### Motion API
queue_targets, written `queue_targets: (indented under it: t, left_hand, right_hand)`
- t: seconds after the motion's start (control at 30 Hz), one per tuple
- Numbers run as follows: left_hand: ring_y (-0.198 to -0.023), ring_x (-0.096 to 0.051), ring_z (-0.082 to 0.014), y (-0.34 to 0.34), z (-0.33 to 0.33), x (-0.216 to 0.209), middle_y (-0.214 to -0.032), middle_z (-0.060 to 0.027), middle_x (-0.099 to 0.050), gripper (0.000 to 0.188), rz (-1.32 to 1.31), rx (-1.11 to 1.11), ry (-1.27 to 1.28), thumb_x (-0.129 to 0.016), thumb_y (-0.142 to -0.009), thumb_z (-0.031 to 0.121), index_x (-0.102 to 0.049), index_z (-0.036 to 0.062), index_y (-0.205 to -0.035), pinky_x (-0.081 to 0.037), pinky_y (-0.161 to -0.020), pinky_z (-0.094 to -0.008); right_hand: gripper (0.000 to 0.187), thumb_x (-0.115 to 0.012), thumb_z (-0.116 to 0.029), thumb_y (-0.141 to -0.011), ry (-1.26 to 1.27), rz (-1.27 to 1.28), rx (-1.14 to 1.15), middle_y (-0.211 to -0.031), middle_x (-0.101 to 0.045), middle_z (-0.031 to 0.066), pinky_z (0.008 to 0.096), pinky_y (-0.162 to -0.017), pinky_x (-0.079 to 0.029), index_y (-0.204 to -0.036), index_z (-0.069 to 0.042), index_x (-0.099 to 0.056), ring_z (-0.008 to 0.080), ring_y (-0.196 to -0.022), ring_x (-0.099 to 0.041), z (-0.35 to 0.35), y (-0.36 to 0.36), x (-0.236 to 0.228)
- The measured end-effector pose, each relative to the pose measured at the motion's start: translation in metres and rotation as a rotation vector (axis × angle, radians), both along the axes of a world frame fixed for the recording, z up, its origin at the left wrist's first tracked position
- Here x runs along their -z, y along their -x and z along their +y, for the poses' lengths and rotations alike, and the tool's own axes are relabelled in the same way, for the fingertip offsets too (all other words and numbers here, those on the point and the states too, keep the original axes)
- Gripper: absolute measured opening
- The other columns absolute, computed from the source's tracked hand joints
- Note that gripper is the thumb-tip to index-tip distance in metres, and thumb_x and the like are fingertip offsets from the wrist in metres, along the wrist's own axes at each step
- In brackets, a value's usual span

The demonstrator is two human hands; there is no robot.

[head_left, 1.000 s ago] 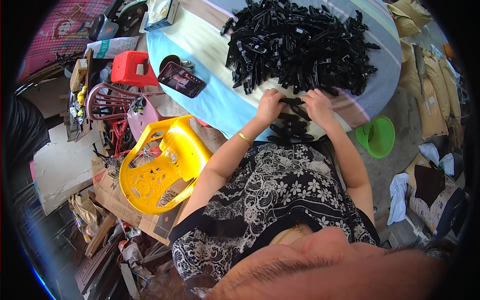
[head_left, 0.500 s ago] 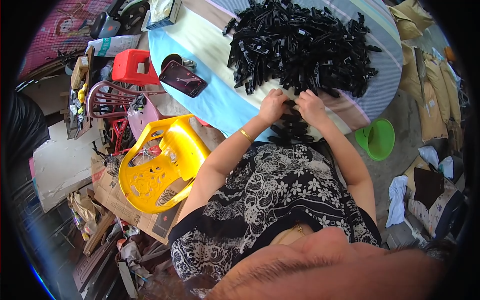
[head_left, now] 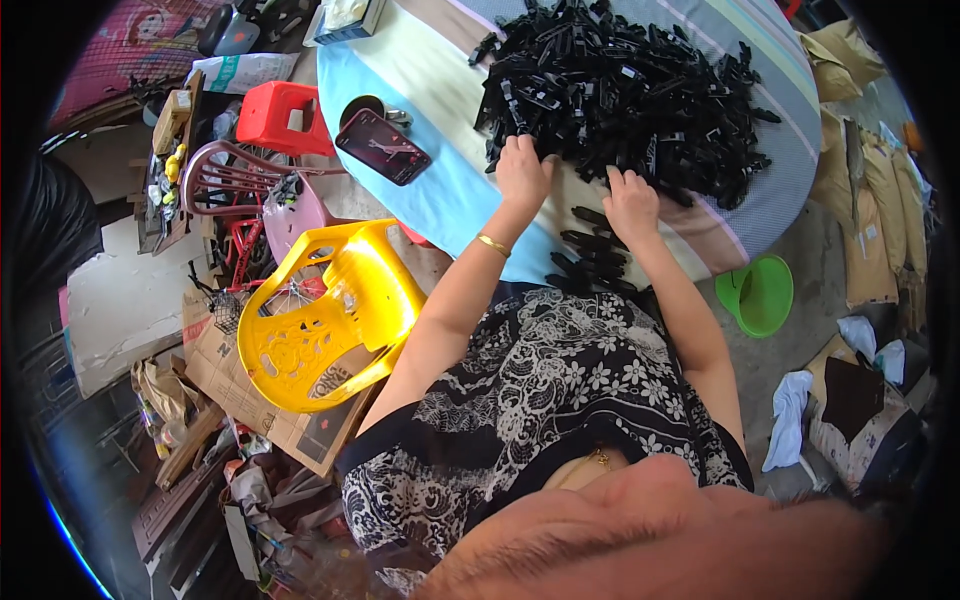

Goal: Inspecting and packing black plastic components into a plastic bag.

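Head view: the person's bare left hand (head_left: 523,180) is at the lower left edge of a large heap of small, elongated black plastic pieces (head_left: 640,110), thumb parted from its bent fingers; whether they grip a piece cannot be told. The bare right hand (head_left: 632,208) is at the heap's near edge, fingers partly bent and slightly parted, its hold also unclear. Between the forearms, a smaller cluster of slim black pieces (head_left: 590,262) lies on the table with a striped cloth (head_left: 460,207).
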State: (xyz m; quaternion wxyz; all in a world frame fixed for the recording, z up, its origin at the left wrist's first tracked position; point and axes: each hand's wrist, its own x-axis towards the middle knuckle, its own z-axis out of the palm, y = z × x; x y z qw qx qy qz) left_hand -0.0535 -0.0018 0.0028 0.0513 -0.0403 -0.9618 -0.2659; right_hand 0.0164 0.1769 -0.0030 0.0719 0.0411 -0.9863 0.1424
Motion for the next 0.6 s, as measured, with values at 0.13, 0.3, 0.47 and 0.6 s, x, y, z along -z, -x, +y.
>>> queue_targets:
  t: [0.13, 0.3, 0.47, 0.6]
  left_hand:
    - [-0.089, -0.052, -0.0315, -0.006, -0.001, 0.008, -0.092, -0.0131, -0.051, 0.03, 0.019, 0.018, -0.044, -0.071, -0.07, 0.017, -0.051, 0.0038, -0.089, -0.045, -0.074, -0.0414]
    - [-0.088, -0.051, -0.0334, -0.018, 0.002, 0.013, -0.091, -0.0135, -0.053, 0.024, 0.134, 0.106, 0.027, -0.067, -0.07, 0.014, -0.054, 0.0036, -0.087, -0.044, -0.076, -0.0413]
    - [-0.087, -0.051, -0.0331, -0.035, -0.006, 0.016, -0.091, -0.0137, -0.053, 0.023, 0.164, 0.151, 0.008, -0.066, -0.067, 0.01, -0.054, 0.0045, -0.086, -0.043, -0.075, -0.0412]
    - [-0.087, -0.05, -0.0327, -0.047, -0.009, 0.014, -0.092, -0.0131, -0.052, 0.026, 0.209, 0.167, -0.15, -0.065, -0.064, 0.002, -0.055, 0.0049, -0.088, -0.043, -0.076, -0.0407]
  right_hand:
    - [0.028, -0.06, -0.009, -0.07, -0.036, 0.016, -0.072, -0.087, -0.054, 0.0087, 0.0379, -0.067, -0.047, -0.098, -0.008, -0.059, 0.0268, -0.083, -0.055, -0.003, -0.014, 0.002]
    - [0.018, -0.057, -0.005, -0.071, 0.159, 0.08, -0.122, -0.086, -0.054, 0.0091, 0.0384, -0.069, -0.046, -0.09, -0.007, -0.057, 0.0284, -0.085, -0.053, 0.002, -0.028, 0.0]
    - [0.013, -0.054, 0.0, -0.07, 0.214, 0.084, -0.054, -0.086, -0.055, 0.0104, 0.0402, -0.07, -0.045, -0.082, -0.005, -0.056, 0.0303, -0.083, -0.052, 0.008, -0.035, 0.0]
    - [0.015, -0.052, 0.005, -0.066, 0.48, -0.102, 0.035, -0.085, -0.056, 0.0124, 0.0405, -0.069, -0.045, -0.079, -0.003, -0.056, 0.0322, -0.081, -0.054, 0.022, -0.041, 0.006]
